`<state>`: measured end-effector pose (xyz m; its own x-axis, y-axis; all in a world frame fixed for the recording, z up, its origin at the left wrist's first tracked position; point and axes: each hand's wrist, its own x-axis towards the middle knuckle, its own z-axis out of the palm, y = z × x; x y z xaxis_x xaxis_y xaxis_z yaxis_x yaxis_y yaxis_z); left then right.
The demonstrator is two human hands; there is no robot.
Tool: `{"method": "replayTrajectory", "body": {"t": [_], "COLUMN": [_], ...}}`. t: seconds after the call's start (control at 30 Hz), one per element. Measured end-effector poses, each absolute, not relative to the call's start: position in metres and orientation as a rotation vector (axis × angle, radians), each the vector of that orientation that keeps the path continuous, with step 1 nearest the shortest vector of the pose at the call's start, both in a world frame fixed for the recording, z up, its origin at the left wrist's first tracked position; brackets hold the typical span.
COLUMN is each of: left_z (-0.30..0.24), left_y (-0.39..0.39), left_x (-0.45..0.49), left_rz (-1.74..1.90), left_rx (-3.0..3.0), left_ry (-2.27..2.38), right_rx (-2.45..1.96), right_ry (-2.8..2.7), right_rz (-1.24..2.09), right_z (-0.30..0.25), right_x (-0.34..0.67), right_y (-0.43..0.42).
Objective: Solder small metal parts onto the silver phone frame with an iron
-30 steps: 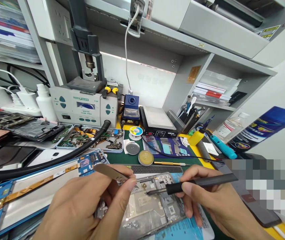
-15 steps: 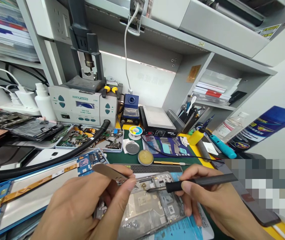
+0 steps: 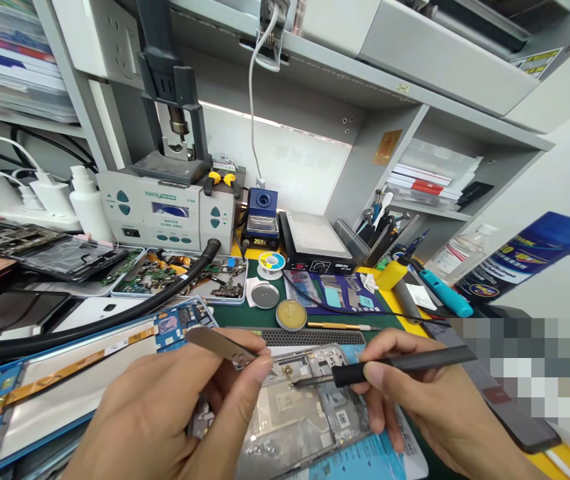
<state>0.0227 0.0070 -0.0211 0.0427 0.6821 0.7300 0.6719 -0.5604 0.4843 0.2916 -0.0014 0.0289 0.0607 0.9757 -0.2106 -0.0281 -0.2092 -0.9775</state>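
Note:
My left hand (image 3: 175,400) pinches metal tweezers (image 3: 215,343) between thumb and fingers, its tips reaching over the upper part of a phone frame (image 3: 299,407). In my right hand (image 3: 409,393) is a black soldering iron (image 3: 419,360), gripped like a pen. Its dark tip points left and sits at or just above the frame, near a small gold-coloured part (image 3: 287,370); whether it touches, I cannot tell. The silvery frame lies tilted on a light blue packet (image 3: 365,460). My left hand covers the frame's left side.
Behind the hands are a flux tin (image 3: 291,314), its grey lid (image 3: 265,295), a solder spool (image 3: 271,262) and a yellow-handled tool (image 3: 339,327). A black hose (image 3: 165,297) crosses on the left above a blue phone frame (image 3: 185,327). A dark phone (image 3: 525,420) lies right.
The soldering iron's tip has shifted very slightly to the right and down. My left hand, the tweezers and the phone frame look unmoved.

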Motion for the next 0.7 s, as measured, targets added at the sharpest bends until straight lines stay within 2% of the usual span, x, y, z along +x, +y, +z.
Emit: {"method": "replayTrajectory", "body": {"t": [0.23,0.7], "left_z": [-0.026,-0.019], "left_y": [0.012,0.009], "left_x": [0.023,0.024], "left_rz": [1.691,1.629], "left_rx": [2.264,2.252], "left_ry": [1.452,1.414], "right_rx": [-1.387,-1.335], "right_ry": [-1.030,-0.987], "right_rz": [1.330,1.414], "right_z": [0.031,0.054], "right_x": [0.291,0.295], "right_y": [-0.001,0.006]}}
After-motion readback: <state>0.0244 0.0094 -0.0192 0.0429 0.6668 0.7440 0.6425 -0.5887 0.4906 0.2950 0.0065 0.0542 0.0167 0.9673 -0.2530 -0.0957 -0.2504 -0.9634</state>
